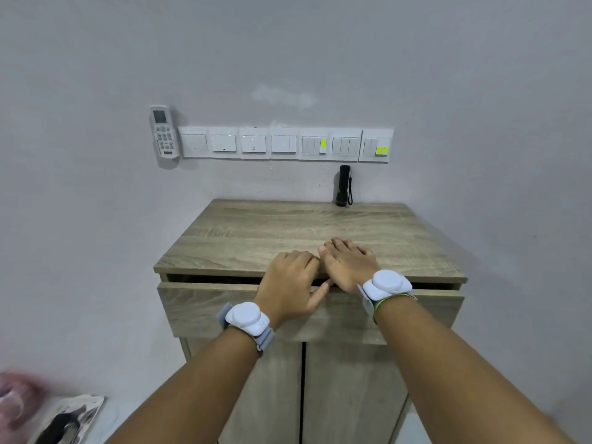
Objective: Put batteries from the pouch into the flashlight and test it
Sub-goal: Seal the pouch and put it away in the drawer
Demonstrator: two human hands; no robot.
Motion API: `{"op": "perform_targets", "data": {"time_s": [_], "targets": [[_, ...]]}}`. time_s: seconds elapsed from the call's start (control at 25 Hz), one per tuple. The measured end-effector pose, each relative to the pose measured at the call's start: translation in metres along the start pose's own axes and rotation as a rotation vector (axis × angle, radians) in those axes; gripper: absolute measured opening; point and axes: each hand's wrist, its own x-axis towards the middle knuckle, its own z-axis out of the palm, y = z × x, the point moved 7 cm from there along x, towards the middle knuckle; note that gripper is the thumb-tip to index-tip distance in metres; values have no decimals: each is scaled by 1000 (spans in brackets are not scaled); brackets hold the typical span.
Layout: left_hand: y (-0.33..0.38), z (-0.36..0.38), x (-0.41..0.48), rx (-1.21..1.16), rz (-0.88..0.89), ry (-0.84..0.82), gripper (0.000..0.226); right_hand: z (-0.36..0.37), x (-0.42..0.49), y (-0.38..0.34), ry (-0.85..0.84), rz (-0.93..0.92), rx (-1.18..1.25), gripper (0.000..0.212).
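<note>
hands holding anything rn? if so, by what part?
Left hand hooks its fingers over the top edge of the slightly open drawer. Right hand rests flat on the cabinet top, holding nothing. Flashlight stands untouched.

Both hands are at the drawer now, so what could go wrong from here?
1. The black cylindrical flashlight stands upright at the back edge of the wooden cabinet top; a jerky pull on the slightly open wooden drawer could topple it.
2. The right hand rests flat on the top, its thumb at the gap beside the left hand; it might get pinched.
</note>
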Motion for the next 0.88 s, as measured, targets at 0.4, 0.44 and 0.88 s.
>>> {"op": "perform_targets", "data": {"time_s": [0.4,0.44,0.88], "targets": [[-11,4,-1,-38,-5,-36,30,2,-5,-2,103,-10,-61,62],[-11,5,-1,-37,-27,-35,30,2,-7,-3,104,-14,-76,61],[-13,-7,-39,-485,-425,-121,43,-28,-42,-19,47,-192,123,35]]}}
